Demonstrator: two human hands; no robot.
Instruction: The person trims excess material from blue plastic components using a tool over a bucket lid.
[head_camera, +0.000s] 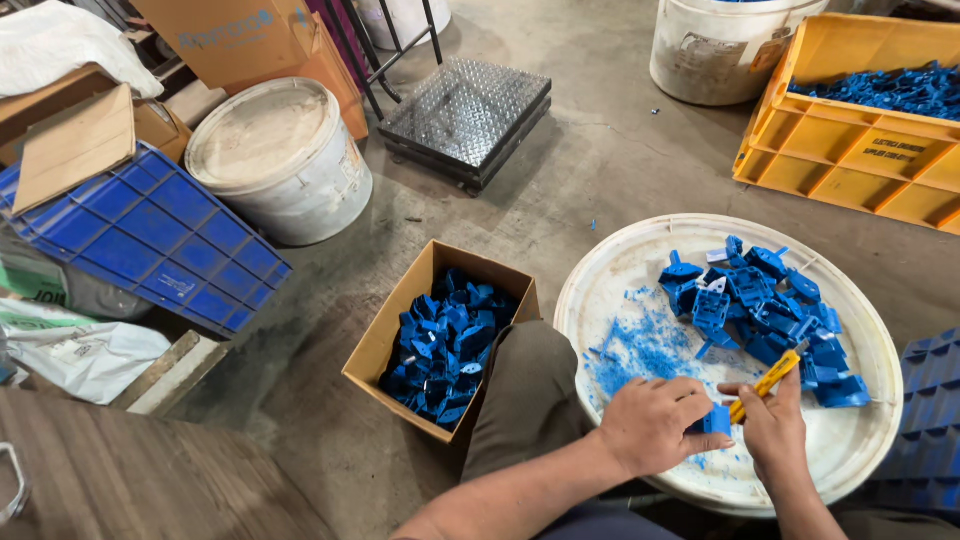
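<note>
The left hand pinches a small blue part between thumb and fingers, low over the near edge of a round white tray that lies on the concrete floor. The part sits at the left fingertips, just beside the right hand, which lies to its right and is closed around a yellow knife. The knife's long axis runs slantwise, its lower end down by the part and its upper end pointing up and to the right toward the pile. How the part itself is turned cannot be told; most of it is hidden by the left fingers. It is a bright blue moulded plastic piece, blocky, like the ones in the pile heaped on the far right of the tray. Blue shavings are scattered on the tray between pile and hands. To the left, past the person's knee, an open carton holds more blue parts. A yellow crate of them stands farther off.
</note>
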